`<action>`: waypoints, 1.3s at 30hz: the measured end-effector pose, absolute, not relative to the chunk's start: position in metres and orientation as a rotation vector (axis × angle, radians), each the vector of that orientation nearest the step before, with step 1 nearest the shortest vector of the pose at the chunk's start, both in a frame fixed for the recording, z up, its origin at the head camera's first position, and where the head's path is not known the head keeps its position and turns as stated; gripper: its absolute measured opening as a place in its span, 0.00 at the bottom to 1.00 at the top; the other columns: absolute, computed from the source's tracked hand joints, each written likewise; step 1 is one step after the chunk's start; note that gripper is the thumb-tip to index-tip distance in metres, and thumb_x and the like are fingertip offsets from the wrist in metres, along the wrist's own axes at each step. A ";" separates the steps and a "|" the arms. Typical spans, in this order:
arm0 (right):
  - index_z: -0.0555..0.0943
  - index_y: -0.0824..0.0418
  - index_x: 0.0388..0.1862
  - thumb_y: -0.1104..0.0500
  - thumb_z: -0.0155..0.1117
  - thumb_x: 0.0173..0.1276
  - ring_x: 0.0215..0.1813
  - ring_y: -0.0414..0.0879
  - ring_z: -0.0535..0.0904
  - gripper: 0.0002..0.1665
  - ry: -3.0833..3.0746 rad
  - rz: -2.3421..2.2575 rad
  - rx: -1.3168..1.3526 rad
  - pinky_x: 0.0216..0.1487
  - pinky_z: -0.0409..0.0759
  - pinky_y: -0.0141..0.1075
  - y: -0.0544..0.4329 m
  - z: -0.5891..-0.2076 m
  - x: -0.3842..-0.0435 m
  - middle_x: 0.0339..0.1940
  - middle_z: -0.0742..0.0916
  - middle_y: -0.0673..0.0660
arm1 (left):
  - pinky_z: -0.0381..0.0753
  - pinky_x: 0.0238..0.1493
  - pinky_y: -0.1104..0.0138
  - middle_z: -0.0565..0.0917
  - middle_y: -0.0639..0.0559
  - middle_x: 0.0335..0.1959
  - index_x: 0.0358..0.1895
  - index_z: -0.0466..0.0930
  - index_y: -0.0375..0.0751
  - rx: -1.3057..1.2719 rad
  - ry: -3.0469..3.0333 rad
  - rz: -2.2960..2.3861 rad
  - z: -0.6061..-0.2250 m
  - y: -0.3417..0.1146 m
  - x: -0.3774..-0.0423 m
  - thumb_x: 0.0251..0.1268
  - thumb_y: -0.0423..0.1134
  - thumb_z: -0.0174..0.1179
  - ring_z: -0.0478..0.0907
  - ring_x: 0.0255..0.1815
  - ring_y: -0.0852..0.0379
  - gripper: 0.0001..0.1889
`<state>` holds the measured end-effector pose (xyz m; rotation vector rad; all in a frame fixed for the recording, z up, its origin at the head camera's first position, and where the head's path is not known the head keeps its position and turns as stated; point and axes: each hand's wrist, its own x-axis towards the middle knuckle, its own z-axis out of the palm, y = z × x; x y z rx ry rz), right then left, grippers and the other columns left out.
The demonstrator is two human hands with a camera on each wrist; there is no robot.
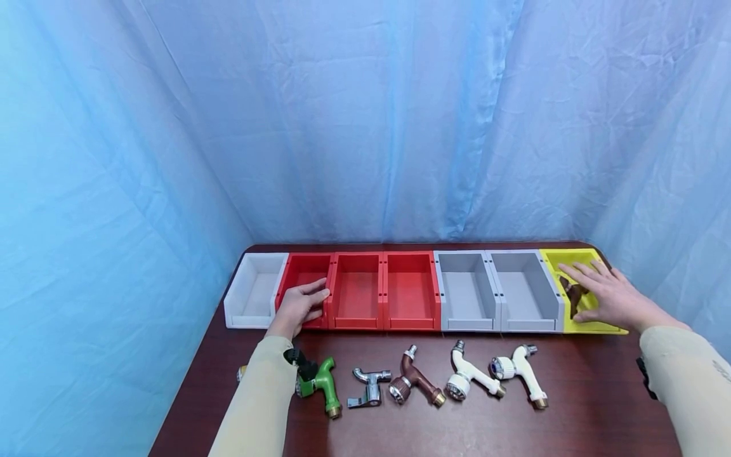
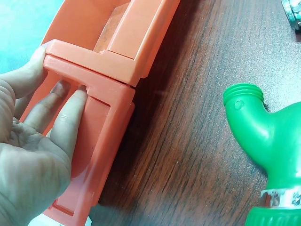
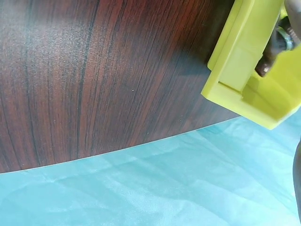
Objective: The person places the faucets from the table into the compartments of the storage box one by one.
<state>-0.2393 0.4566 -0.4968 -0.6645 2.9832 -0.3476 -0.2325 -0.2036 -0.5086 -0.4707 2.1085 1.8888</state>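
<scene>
My left hand [image 1: 298, 307] reaches into the leftmost red bin [image 1: 299, 266]. In the left wrist view its fairly straight fingers [image 2: 66, 117] touch the inner side of that bin's wall, beside the neighbouring red bin. No loose item shows in this hand. Over the yellow bin [image 1: 594, 327] my right hand [image 1: 613, 297] has its fingers spread. A dark brown tap [image 1: 574, 299] lies inside that bin, partly hidden under the hand. The right wrist view shows the same tap [image 3: 267, 61] behind the yellow wall, with only a sliver of the hand at the edge.
Along the front lie a green tap [image 1: 325, 384], a chrome tap [image 1: 372, 388], a brown tap [image 1: 419, 377], and two white taps [image 1: 471, 371] [image 1: 528, 374]. A yellowish piece [image 1: 241, 373] is mostly behind the left forearm. White [image 1: 228, 311], red and grey bins [image 1: 468, 324] complete the row.
</scene>
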 end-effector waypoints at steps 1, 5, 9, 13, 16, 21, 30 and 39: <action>0.48 0.48 0.86 0.47 0.84 0.51 0.79 0.78 0.43 0.71 2.992 -0.344 -0.669 0.75 0.33 0.73 0.457 -0.497 -0.239 0.77 0.63 0.77 | 0.83 0.58 0.55 0.71 0.44 0.72 0.73 0.74 0.57 -0.470 2.110 1.888 -0.508 -0.204 -0.233 0.69 0.47 0.68 0.77 0.66 0.40 0.30; 0.49 0.48 0.86 0.45 0.82 0.54 0.80 0.77 0.43 0.69 3.028 -0.334 -0.704 0.76 0.29 0.70 0.458 -0.498 -0.236 0.76 0.64 0.76 | 0.83 0.58 0.55 0.71 0.44 0.71 0.73 0.74 0.57 -0.470 2.118 1.880 -0.508 -0.203 -0.233 0.67 0.47 0.69 0.77 0.65 0.41 0.31; 0.49 0.47 0.86 0.44 0.81 0.56 0.82 0.74 0.40 0.68 3.057 -0.306 -0.735 0.78 0.25 0.66 0.460 -0.498 -0.234 0.77 0.64 0.76 | 0.83 0.58 0.55 0.71 0.44 0.72 0.73 0.74 0.57 -0.469 2.119 1.876 -0.508 -0.204 -0.234 0.68 0.47 0.69 0.77 0.66 0.40 0.31; 0.50 0.48 0.86 0.45 0.81 0.56 0.83 0.72 0.40 0.67 3.073 -0.303 -0.753 0.79 0.22 0.62 0.459 -0.497 -0.232 0.78 0.63 0.74 | 0.83 0.59 0.54 0.71 0.44 0.72 0.73 0.74 0.57 -0.465 2.111 1.883 -0.508 -0.204 -0.233 0.68 0.47 0.68 0.77 0.66 0.40 0.30; 0.52 0.49 0.85 0.45 0.81 0.56 0.82 0.72 0.41 0.66 3.083 -0.322 -0.773 0.79 0.23 0.62 0.456 -0.495 -0.230 0.79 0.63 0.73 | 0.82 0.59 0.54 0.71 0.44 0.72 0.73 0.74 0.57 -0.465 2.106 1.888 -0.508 -0.204 -0.233 0.69 0.47 0.68 0.77 0.66 0.40 0.30; 0.52 0.49 0.85 0.44 0.81 0.55 0.83 0.71 0.41 0.66 3.093 -0.332 -0.814 0.78 0.26 0.65 0.450 -0.490 -0.226 0.80 0.62 0.71 | 0.82 0.59 0.55 0.70 0.43 0.72 0.73 0.74 0.57 -0.466 2.109 1.884 -0.508 -0.204 -0.232 0.68 0.47 0.68 0.76 0.66 0.40 0.30; 0.54 0.50 0.85 0.43 0.83 0.53 0.85 0.65 0.38 0.66 3.102 -0.354 -0.871 0.79 0.23 0.60 0.441 -0.488 -0.220 0.84 0.58 0.64 | 0.83 0.59 0.56 0.71 0.44 0.73 0.73 0.75 0.58 -0.478 2.099 1.886 -0.508 -0.204 -0.232 0.69 0.46 0.68 0.77 0.66 0.41 0.29; 0.57 0.51 0.84 0.44 0.84 0.50 0.85 0.59 0.36 0.67 3.103 -0.377 -1.000 0.81 0.25 0.55 0.430 -0.489 -0.212 0.86 0.54 0.57 | 0.82 0.59 0.55 0.70 0.43 0.73 0.73 0.74 0.58 -0.479 2.099 1.888 -0.509 -0.204 -0.233 0.69 0.47 0.68 0.76 0.67 0.40 0.29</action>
